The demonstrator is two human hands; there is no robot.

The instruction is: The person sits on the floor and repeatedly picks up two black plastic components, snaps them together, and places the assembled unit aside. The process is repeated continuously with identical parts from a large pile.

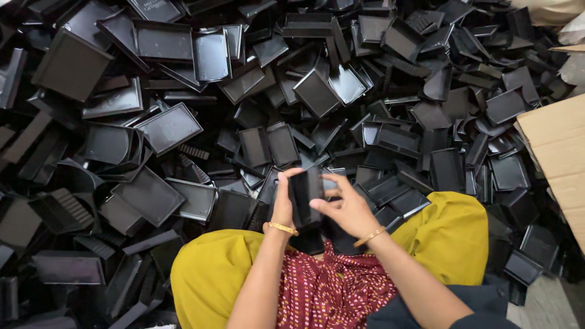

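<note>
Both of my hands hold one small black plastic tray [304, 194] upright in front of me, just above my knees. My left hand [283, 204] grips its left edge, thumb on the near side. My right hand [347, 207] clasps its right side, fingers spread across the top and back. A gold bangle sits on each wrist. More black pieces [317, 239] lie in my lap under the hands, partly hidden by them.
A huge heap of black plastic trays [244, 109] and lids covers the floor ahead and to both sides. A brown cardboard box flap [557, 152] juts in at the right. My yellow-clad knees [451, 231] and red patterned cloth [329, 292] fill the near bottom.
</note>
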